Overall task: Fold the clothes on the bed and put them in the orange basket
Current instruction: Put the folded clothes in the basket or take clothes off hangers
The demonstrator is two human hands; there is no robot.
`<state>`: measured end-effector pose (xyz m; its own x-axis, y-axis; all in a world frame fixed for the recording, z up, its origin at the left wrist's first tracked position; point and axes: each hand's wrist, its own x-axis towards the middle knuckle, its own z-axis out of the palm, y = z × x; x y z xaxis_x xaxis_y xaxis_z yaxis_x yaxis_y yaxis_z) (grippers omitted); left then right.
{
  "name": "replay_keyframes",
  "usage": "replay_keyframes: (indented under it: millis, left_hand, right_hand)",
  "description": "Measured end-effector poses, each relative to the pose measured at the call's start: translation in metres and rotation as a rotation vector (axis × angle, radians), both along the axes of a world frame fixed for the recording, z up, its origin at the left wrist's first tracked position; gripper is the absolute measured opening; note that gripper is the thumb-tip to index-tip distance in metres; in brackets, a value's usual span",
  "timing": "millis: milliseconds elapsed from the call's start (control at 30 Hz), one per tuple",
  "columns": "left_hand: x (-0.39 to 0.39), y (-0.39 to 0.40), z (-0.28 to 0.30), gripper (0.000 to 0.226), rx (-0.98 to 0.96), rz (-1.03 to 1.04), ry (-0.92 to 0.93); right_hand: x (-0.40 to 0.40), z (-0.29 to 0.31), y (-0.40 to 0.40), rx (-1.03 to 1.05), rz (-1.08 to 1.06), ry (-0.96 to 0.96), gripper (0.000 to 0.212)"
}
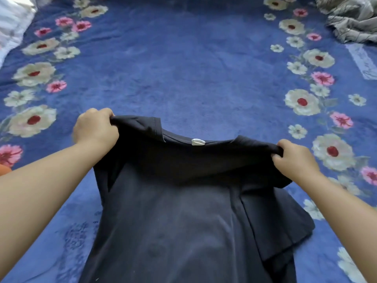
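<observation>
A dark navy t-shirt (173,211) lies lengthwise on the bed, its collar end lifted off the blue flowered bedspread (193,68). A small white label (198,142) shows inside the neckline. My left hand (94,127) grips the shirt's left shoulder, fingers curled over the cloth. My right hand (295,158) grips the right shoulder the same way. The right sleeve lies folded over the body of the shirt. A sliver of orange (5,170) shows at the left edge under my left forearm; I cannot tell if it is the basket.
A crumpled grey striped garment (350,21) lies at the far right corner of the bed. White bedding (14,23) is bunched at the far left corner.
</observation>
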<state>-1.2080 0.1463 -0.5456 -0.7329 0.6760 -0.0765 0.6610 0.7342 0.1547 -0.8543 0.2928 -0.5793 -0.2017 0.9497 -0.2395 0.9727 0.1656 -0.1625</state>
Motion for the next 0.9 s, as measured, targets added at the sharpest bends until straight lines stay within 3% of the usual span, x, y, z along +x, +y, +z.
replay_keyframes:
  millis: [100,267,333,433,533,600,700,767,900]
  left_hand:
    - [-0.01,0.014,-0.012,0.006,-0.035,0.024,-0.023]
    - [-0.024,0.043,-0.025,0.021,0.375,0.343,-0.461]
    - [-0.029,0.051,-0.028,0.016,0.372,0.3,-0.411]
    - [-0.037,0.063,-0.031,0.003,0.32,0.178,-0.23]
    - [-0.046,0.077,-0.044,0.013,0.289,0.121,-0.151]
    - [-0.052,0.084,-0.064,0.021,0.163,0.115,-0.134]
    - [-0.051,0.085,-0.098,0.031,-0.148,0.111,-0.112]
    - [-0.046,0.082,-0.114,0.029,-0.226,0.033,-0.035]
    - [-0.051,0.079,-0.121,0.025,-0.24,-0.101,0.01]
  right_hand:
    - [-0.002,-0.008,0.019,0.06,-0.031,-0.101,0.01]
    - [-0.033,-0.004,0.05,-0.039,-0.327,0.348,0.01]
    - [-0.046,0.001,0.06,-0.005,-0.412,0.453,0.011]
    - [-0.054,0.001,0.075,0.142,-0.372,0.376,0.016]
    - [-0.065,-0.01,0.086,0.202,-0.348,0.345,0.023]
    - [-0.073,-0.03,0.086,0.144,-0.32,0.258,0.03]
    - [-0.081,-0.073,0.075,-0.017,-0.168,-0.069,0.04]
    - [-0.085,-0.089,0.067,0.025,-0.08,-0.263,0.041]
    - [-0.08,-0.089,0.074,0.048,-0.126,-0.262,0.051]
